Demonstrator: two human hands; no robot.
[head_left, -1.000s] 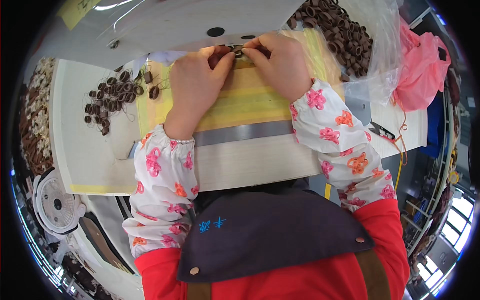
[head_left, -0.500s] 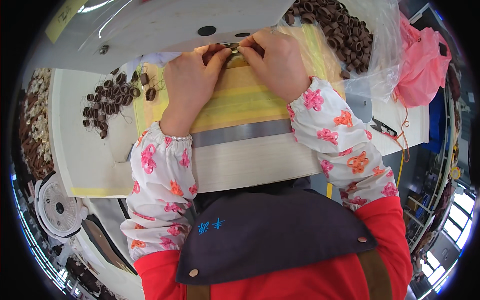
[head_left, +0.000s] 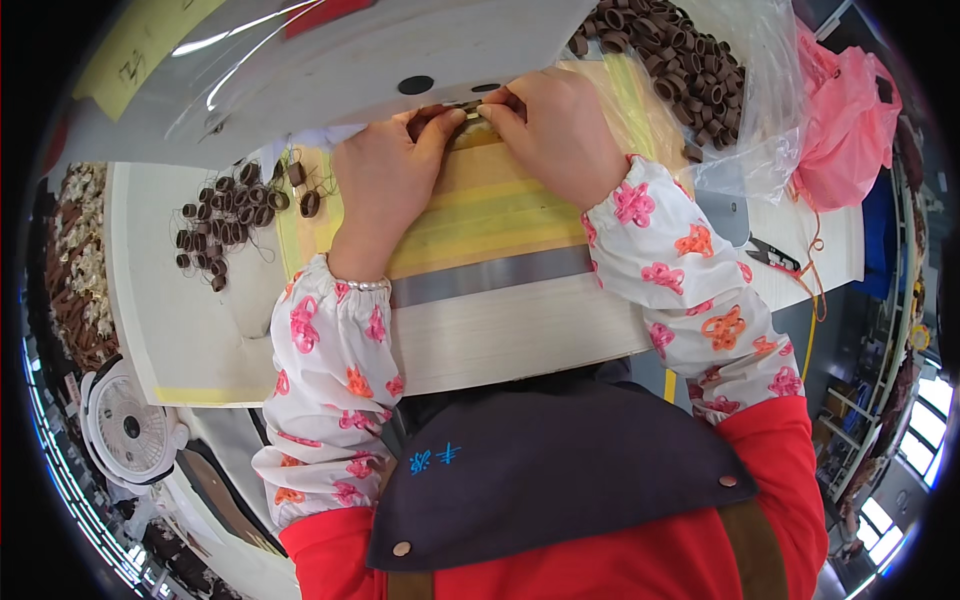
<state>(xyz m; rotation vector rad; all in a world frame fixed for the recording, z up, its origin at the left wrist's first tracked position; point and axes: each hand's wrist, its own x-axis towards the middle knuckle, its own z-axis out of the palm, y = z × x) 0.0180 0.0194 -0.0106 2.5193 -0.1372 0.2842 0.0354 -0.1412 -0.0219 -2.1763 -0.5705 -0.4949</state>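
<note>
Snips (head_left: 773, 256) lay right of the machine (head_left: 330, 90), near side — threaded loops (head_left: 230, 215) bunched left of it. Left hand (head_left: 385, 172) and right hand (head_left: 562, 130) were at its near edge, fingertips pinched narrow on a small piece (head_left: 470, 109) — mostly hidden, shape unclear. Loose loops (head_left: 690, 72) were piled right of the machine.

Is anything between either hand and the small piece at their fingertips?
Nothing visible: the left hand and right hand both meet the small piece directly. The white machine housing rises just beyond, not between.
</note>
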